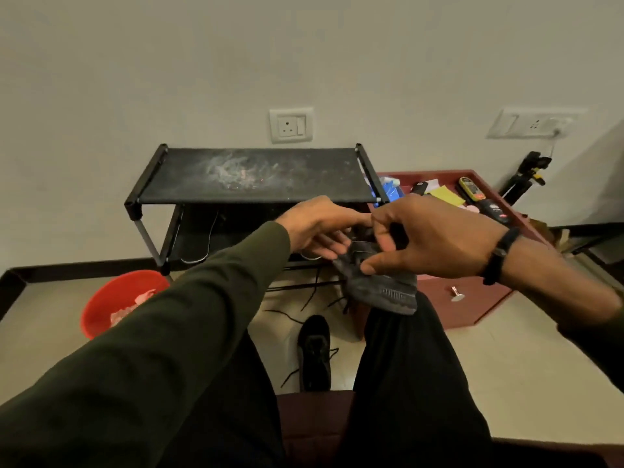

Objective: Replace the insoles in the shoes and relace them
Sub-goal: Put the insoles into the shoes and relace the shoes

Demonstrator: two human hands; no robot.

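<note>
From the head view I look down over my own knees, seated, with both arms stretched forward. A dark shoe (pixel 381 285) rests on my right knee, heel end toward me, with pale lettering on its heel. My right hand (pixel 435 238) is over the shoe's top, thumb and forefinger curled in a pinch at the lacing area; I take it to be clamped on the shoe's upper or a lace there, but the exact strand is too small to tell. A black band sits on that wrist. My left hand (pixel 320 228) reaches in from the left in a dark green sleeve, its fingers extended and fairly straight, tips meeting the right hand just above the front of the shoe; I cannot tell whether it holds anything.

On the floor between my legs lies a second shoe (pixel 314 352), black, toe pointing away from me, with loose black laces (pixel 304 298) trailing over the tiles around and beyond it.

Ahead stands a black rack (pixel 256 175) against the wall, its top shelf dusty and smeared with pale marks; a light-edged flat shape lies on its lower shelf, partly hidden. A red bucket (pixel 118 298) sits on the floor to the left of the rack, with something pale pink inside. To the right is a dark red cabinet (pixel 472 298), its top tray cluttered with small items, among them a yellow sheet and blue packaging. Two wall sockets show above.
</note>
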